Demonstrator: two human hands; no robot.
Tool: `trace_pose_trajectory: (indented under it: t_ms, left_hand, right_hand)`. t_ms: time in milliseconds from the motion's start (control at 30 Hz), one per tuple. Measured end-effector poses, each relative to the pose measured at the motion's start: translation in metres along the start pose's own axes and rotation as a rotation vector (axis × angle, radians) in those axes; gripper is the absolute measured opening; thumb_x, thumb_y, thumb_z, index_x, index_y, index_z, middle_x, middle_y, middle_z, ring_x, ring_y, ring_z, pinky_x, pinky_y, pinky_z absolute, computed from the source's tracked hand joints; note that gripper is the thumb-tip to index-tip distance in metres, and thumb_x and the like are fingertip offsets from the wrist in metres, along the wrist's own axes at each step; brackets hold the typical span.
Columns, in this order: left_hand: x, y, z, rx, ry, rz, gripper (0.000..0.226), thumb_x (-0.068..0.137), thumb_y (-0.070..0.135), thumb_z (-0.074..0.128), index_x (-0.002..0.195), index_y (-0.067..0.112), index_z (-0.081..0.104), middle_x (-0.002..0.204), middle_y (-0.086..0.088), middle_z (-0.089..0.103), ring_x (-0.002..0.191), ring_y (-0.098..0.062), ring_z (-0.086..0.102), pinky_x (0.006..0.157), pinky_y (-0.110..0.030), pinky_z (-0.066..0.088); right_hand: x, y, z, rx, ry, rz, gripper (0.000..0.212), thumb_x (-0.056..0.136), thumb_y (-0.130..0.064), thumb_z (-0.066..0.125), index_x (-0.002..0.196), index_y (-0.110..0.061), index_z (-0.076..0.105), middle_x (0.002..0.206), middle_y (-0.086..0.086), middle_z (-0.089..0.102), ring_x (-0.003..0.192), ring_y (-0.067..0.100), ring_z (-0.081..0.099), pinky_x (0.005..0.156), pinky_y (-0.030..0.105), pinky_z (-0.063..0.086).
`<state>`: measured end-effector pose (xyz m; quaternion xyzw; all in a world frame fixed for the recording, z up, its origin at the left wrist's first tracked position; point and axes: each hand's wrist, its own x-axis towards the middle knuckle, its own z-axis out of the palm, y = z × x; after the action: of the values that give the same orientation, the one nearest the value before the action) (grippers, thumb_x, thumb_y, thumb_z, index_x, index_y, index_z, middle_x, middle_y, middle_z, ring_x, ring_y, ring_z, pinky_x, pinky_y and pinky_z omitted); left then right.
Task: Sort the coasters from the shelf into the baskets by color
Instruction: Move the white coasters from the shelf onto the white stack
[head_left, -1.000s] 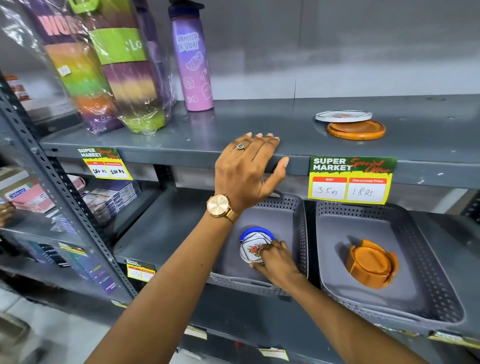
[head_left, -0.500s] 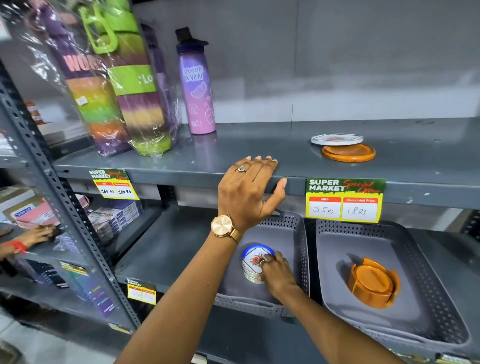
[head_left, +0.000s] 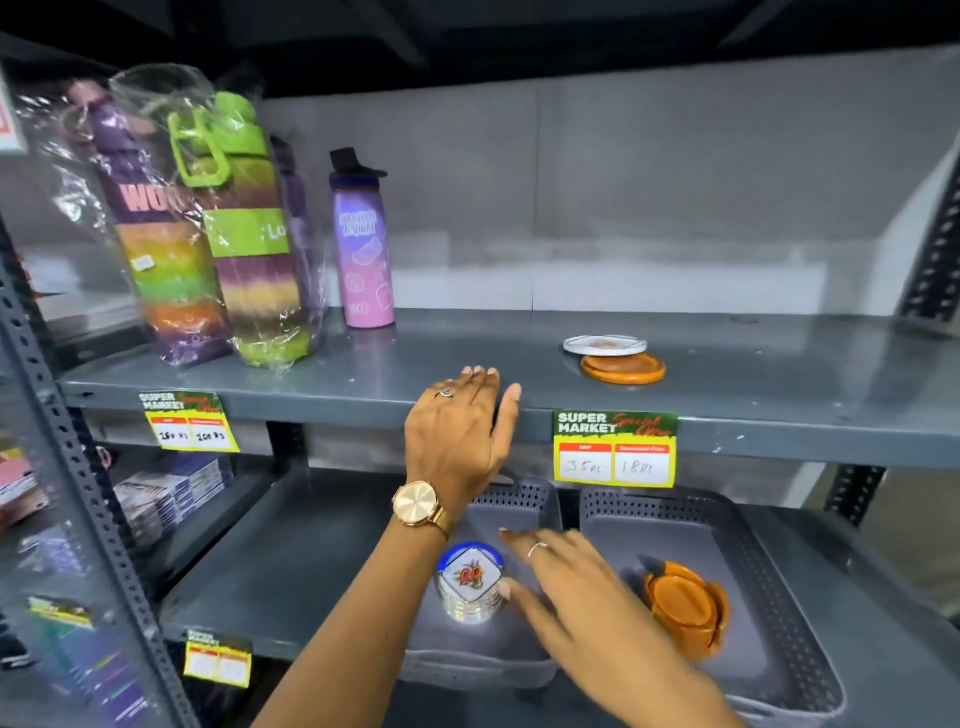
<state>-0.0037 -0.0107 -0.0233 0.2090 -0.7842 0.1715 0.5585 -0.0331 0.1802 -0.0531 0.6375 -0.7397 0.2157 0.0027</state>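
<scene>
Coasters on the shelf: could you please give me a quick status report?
Left hand open, resting on shelf edge. Right hand open, beside white coaster stack. White coaster and orange coaster unsorted. Nothing blocking.

Two coasters on upper shelf; below, two baskets side by side, apparently touching.

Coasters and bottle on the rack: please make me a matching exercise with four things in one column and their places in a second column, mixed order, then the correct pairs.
Things
1. orange coaster
2. white coaster stack
3. orange coaster holder
4. pink bottle

Places
A. in the right basket
B. upper shelf, partly under a white coaster
C. upper shelf, standing upright beside the wrapped bottles
D. in the left basket

Pairs: 1-B, 2-D, 3-A, 4-C
</scene>
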Motion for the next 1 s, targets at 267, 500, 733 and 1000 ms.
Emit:
trace_pose_trajectory:
  t_ms: [267,500,733,1000]
  left_hand:
    - [-0.004,0.001,-0.002,0.068,-0.131,-0.030,0.051,0.099,0.035,0.034,0.100,0.007,0.077,0.102,-0.010,0.076,0.101,-0.022,0.071,0.088,-0.035,0.054]
    - [-0.004,0.004,-0.004,0.062,-0.098,-0.032,0.049,0.097,0.034,0.037,0.096,0.007,0.077,0.098,-0.009,0.077,0.097,-0.022,0.072,0.086,-0.035,0.056]
    - [-0.005,0.003,-0.005,0.064,-0.077,-0.026,0.048,0.097,0.035,0.038,0.095,0.008,0.078,0.097,-0.006,0.077,0.095,-0.020,0.072,0.084,-0.033,0.055]
    - [-0.004,0.004,-0.005,0.062,-0.076,-0.026,0.048,0.097,0.035,0.038,0.095,0.009,0.078,0.097,-0.006,0.077,0.095,-0.020,0.072,0.084,-0.033,0.055]
  right_hand:
    - [0.038,0.004,-0.116,0.146,0.547,-0.088,0.030,0.094,-0.032,0.051,0.087,-0.010,0.070,0.081,0.007,0.073,0.073,0.021,0.063,0.072,0.037,0.048]
    - [0.147,0.074,-0.128,-0.219,0.262,0.322,0.056,0.088,-0.050,0.056,0.118,-0.004,0.058,0.128,0.019,0.058,0.124,0.037,0.046,0.097,0.043,0.043]
    - [0.170,0.082,-0.129,-0.201,-0.050,0.564,0.070,0.084,-0.061,0.054,0.129,-0.007,0.049,0.137,0.015,0.052,0.126,0.034,0.048,0.102,0.037,0.038]
    - [0.169,0.082,-0.135,0.006,-0.027,0.624,0.080,0.070,-0.062,0.070,0.126,-0.010,0.046,0.134,0.012,0.052,0.113,0.030,0.051,0.081,0.034,0.039]
